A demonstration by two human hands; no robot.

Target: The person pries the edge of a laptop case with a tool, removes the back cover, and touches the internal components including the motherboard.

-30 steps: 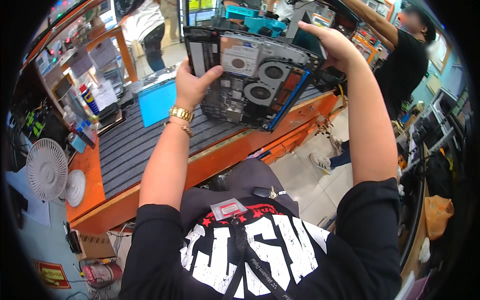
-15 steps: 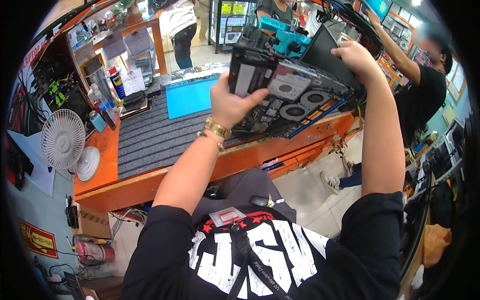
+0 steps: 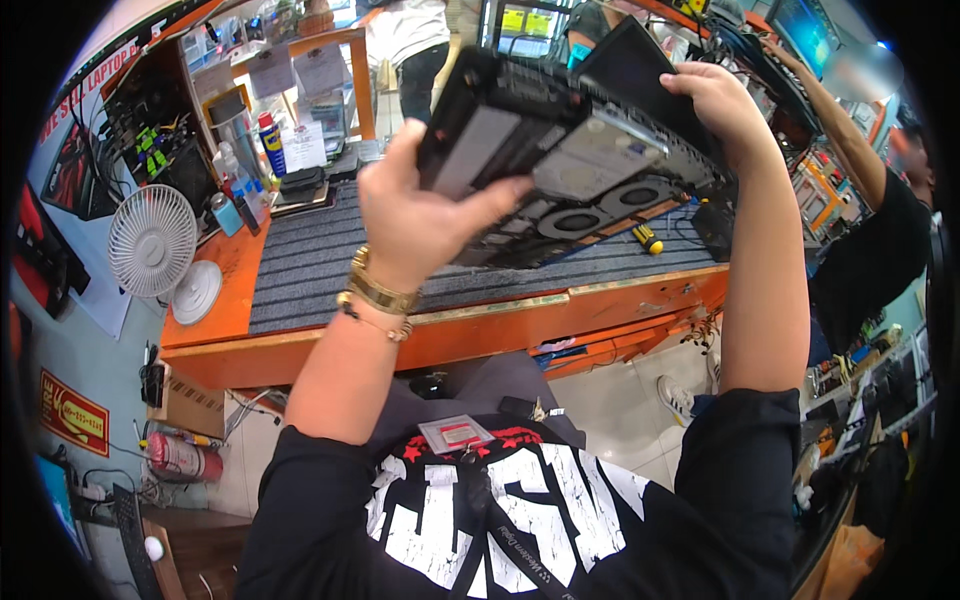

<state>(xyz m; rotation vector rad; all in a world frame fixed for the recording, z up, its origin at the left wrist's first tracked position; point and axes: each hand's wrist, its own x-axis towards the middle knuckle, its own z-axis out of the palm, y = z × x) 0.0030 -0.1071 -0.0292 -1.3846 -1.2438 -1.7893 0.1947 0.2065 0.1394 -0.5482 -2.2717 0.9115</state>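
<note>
Up above the desk (image 3: 470, 330), the laptop (image 3: 570, 160) hung tilted, my left hand (image 3: 420, 200) clamped on one end, my right hand (image 3: 712, 108) gripping its screen (image 3: 632, 65)! Cover off, fans (image 3: 568, 221) bare and in place; the back wasn't yet closed up.

The person's left hand (image 3: 415, 210) grips one end of an uncovered laptop (image 3: 520, 130), thumb lying over its exposed underside (two round fans (image 3: 572, 222) show there), tilted above a ribbed grey mat (image 3: 300, 290). The right hand (image 3: 718, 108) holds the edge of the dark screen (image 3: 628, 65). A yellow-handled tool (image 3: 648, 238) lies on the mat; a white desk fan (image 3: 152, 242) stands at left.
</note>
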